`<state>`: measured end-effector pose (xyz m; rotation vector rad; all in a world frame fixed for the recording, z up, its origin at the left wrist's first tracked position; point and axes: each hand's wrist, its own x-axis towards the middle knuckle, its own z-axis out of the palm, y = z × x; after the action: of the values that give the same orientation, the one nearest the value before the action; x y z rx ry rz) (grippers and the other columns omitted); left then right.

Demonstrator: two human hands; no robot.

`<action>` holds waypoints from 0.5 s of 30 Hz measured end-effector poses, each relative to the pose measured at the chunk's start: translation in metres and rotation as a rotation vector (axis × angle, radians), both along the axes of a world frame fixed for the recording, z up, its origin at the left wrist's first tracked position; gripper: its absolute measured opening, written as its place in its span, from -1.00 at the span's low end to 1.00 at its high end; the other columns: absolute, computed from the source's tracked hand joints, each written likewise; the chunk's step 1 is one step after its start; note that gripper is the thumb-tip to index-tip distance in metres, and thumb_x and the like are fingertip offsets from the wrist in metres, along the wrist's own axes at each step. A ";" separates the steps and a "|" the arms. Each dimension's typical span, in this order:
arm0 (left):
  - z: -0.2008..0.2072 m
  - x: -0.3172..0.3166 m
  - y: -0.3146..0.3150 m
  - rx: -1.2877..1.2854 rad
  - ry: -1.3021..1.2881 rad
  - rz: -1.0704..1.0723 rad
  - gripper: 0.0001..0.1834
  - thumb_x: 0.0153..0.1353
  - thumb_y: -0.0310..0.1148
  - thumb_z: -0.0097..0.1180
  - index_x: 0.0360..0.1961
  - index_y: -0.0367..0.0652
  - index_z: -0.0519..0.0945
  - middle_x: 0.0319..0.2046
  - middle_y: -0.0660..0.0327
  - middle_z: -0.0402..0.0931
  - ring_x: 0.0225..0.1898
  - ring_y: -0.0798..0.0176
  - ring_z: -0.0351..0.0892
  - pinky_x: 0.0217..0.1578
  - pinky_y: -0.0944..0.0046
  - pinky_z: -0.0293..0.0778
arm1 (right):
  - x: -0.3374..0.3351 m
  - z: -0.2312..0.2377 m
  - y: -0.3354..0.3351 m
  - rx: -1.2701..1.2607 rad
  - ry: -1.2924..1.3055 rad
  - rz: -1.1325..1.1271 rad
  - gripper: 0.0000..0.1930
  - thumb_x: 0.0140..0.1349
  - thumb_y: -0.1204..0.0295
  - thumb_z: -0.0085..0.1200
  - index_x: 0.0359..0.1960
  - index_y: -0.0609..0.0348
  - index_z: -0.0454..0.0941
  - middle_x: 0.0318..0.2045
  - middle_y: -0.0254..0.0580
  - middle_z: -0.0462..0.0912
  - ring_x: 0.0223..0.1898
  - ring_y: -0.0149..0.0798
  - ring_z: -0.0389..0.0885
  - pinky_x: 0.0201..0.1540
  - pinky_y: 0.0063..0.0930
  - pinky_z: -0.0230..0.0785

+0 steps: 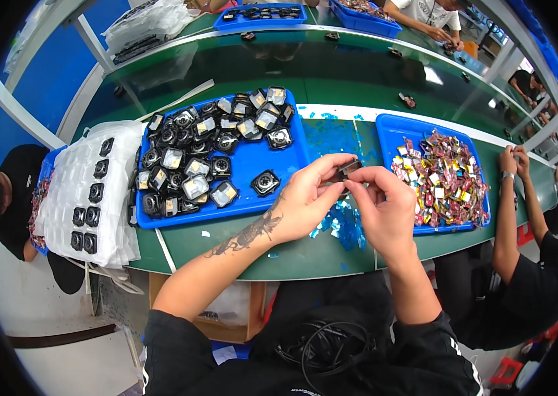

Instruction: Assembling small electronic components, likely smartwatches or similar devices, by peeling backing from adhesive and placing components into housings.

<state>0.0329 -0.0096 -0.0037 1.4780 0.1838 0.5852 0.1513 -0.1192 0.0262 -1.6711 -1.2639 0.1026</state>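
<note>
My left hand (310,200) grips a small black watch case (349,169) between thumb and fingers, above the green bench. My right hand (386,206) meets it there, thumb and forefinger pinched together at the near edge of the case. Whether the right fingertips hold some tiny piece is hidden. To the left, a blue tray (239,210) holds a heap of black watch cases, some face down with round backs showing. A blue tray (385,132) on the right is filled with small wrapped parts in red, yellow and white.
Blue film scraps (343,224) litter the bench under my hands. White plastic blister trays (61,191) with several watch cases are stacked at far left. Beyond the bench runs a dark green conveyor (351,72) with scattered parts. Co-workers sit on both sides and opposite.
</note>
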 end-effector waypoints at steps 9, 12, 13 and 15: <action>-0.002 0.001 -0.002 0.025 0.012 0.004 -0.53 0.31 -0.62 -0.09 0.27 -0.29 0.31 0.04 0.09 0.48 0.08 0.30 0.49 0.10 0.29 0.45 | 0.001 -0.006 0.002 0.081 0.004 -0.009 -0.92 0.09 0.64 0.21 -0.36 0.28 0.62 -0.49 -0.21 0.62 -0.67 -0.48 0.33 -0.61 -0.56 0.19; -0.002 0.000 -0.003 0.034 -0.001 0.018 -0.52 0.31 -0.61 -0.09 0.27 -0.29 0.30 0.03 0.09 0.48 0.07 0.30 0.49 0.10 0.28 0.44 | 0.000 -0.006 0.003 0.071 0.020 -0.009 -0.92 0.09 0.64 0.21 -0.36 0.29 0.63 -0.50 -0.22 0.62 -0.67 -0.48 0.32 -0.61 -0.56 0.18; -0.002 0.000 -0.003 0.010 -0.010 0.012 -0.52 0.31 -0.61 -0.09 0.27 -0.29 0.30 0.03 0.08 0.48 0.07 0.30 0.49 0.11 0.28 0.43 | 0.000 -0.007 0.003 0.071 0.053 -0.017 -0.93 0.08 0.63 0.21 -0.37 0.29 0.63 -0.50 -0.22 0.62 -0.67 -0.49 0.32 -0.61 -0.56 0.18; 0.000 0.000 -0.001 -0.017 0.029 -0.026 -0.51 0.32 -0.61 -0.09 0.28 -0.32 0.28 0.12 0.08 0.41 0.14 0.27 0.43 0.16 0.26 0.39 | 0.001 -0.009 0.003 0.077 0.055 -0.021 -0.93 0.08 0.63 0.21 -0.37 0.28 0.63 -0.51 -0.22 0.62 -0.68 -0.49 0.32 -0.61 -0.55 0.18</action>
<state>0.0325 -0.0109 -0.0033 1.4706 0.1921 0.5402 0.1526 -0.1161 0.0170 -1.6047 -1.1948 0.0861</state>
